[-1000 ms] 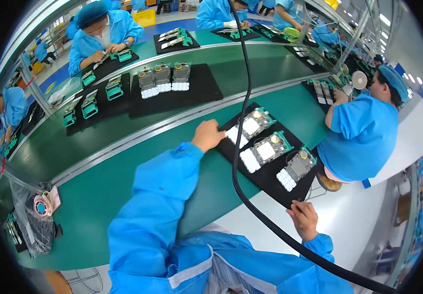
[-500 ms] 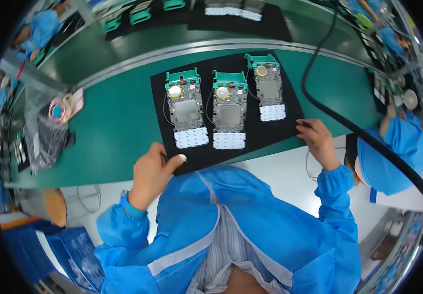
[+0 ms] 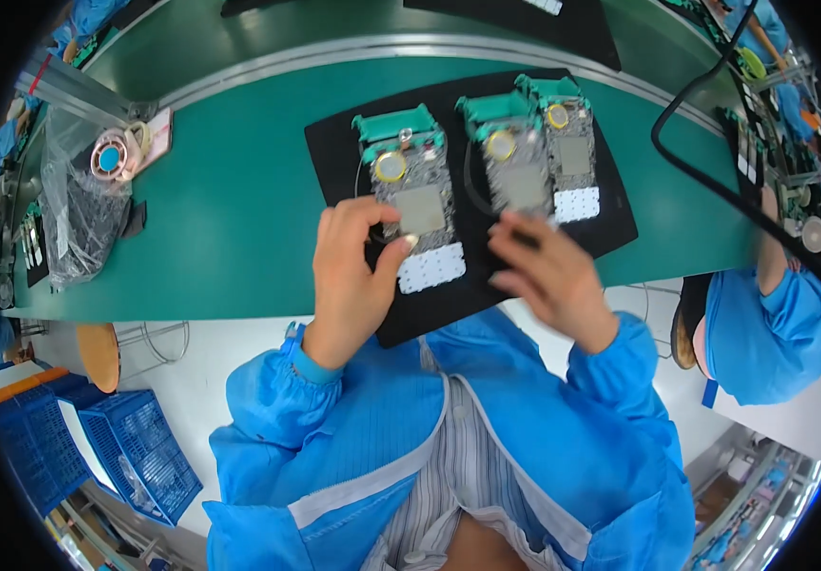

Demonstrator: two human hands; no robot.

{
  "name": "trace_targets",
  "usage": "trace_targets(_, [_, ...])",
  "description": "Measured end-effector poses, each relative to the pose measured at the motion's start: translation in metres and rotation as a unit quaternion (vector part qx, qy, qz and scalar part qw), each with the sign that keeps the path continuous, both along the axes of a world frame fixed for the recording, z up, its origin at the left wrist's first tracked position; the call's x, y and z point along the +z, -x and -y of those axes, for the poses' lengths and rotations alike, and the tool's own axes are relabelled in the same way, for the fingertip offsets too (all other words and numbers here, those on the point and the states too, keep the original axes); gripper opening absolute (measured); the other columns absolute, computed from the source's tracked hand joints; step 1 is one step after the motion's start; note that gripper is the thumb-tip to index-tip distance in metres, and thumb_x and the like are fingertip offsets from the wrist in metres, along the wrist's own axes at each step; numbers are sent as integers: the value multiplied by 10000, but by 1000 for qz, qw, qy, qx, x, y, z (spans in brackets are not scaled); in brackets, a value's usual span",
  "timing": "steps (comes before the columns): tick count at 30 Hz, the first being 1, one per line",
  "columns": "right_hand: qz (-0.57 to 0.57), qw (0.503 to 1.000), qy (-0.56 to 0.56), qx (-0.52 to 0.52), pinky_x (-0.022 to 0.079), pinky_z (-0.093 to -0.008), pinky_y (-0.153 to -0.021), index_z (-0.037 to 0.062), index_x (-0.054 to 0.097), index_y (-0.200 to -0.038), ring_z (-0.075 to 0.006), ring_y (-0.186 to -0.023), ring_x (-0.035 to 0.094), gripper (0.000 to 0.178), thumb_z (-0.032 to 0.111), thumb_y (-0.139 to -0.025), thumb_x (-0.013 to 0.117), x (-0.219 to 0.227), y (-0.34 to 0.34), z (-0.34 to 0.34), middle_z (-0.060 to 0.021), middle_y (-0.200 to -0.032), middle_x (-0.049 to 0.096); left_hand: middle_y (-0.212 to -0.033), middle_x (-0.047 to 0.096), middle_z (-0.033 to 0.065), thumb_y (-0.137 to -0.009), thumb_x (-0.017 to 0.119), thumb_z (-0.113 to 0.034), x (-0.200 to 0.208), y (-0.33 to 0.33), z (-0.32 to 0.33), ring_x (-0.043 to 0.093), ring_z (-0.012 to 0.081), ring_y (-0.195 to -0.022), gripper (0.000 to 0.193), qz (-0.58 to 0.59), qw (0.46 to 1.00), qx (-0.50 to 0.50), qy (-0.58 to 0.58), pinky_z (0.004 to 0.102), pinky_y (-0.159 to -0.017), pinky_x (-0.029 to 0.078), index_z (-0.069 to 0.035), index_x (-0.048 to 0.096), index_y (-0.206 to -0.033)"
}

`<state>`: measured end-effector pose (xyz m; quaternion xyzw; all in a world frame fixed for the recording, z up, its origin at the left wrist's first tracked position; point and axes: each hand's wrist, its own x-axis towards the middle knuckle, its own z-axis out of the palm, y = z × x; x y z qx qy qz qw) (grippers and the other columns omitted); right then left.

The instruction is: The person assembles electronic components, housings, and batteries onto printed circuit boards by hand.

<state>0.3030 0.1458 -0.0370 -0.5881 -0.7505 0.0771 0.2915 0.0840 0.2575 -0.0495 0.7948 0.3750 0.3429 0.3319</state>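
Three circuit boards with green plastic brackets at the far end and round yellow-rimmed parts lie on a black mat (image 3: 468, 276). At the left circuit board (image 3: 420, 205), my left hand (image 3: 353, 271) curls its thumb and fingers over the left edge. Blurred by motion, my right hand (image 3: 558, 281) is at the near end of the middle circuit board (image 3: 522, 181). Its fingers cover that end, and what they grip cannot be made out. The right circuit board (image 3: 575, 157) lies close beside the middle one, its white dotted end showing.
A green workbench (image 3: 230, 209) bears the mat. On its left are a clear plastic bag (image 3: 78, 233) and a small pink fan (image 3: 109, 160). A black cable (image 3: 715, 186) hangs at the right, where a co-worker in blue (image 3: 762, 333) sits. Blue crates (image 3: 149, 457) stand lower left.
My hands have left the mat's near edge and come over the left and middle boards. The middle board has shifted away and right, close to the right one. The view has shifted too.
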Motion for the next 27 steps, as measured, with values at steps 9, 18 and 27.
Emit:
trace_targets(9, [-334, 925, -7, -179, 448, -286, -520, -20, 382, -1348, -189, -550, 584, 483, -3, -897, 552, -98, 68, -10, -114, -691, 589, -854, 505, 113, -833, 648, -69, -84, -6, 2, 552, 286, -739, 171, -70, 994, 21, -83, 363, -613, 456, -40, 564, -979])
trace_targets(18, [-231, 954, -24, -189, 461, -296, -471, -15, 517, -1152, -217, -514, 616, 300, 10, -867, 606, -140, 84, -67, -106, -671, 621, -831, 463, 121, -813, 645, -19, -128, -9, -26, 530, 279, -629, 139, 9, 1000, 13, 2, 362, -510, 422, -31, 510, -845])
trace_targets(27, [-125, 973, -22, -192, 453, -231, -503, -5, 525, -1132, -117, -550, 595, 242, 1, -895, 573, -155, 87, -95, -97, -714, 630, -817, 446, 119, -790, 643, 1, -139, -7, -54, 510, 270, -590, 140, 0, 1000, 1, -28, 360, -485, 399, -29, 508, -812])
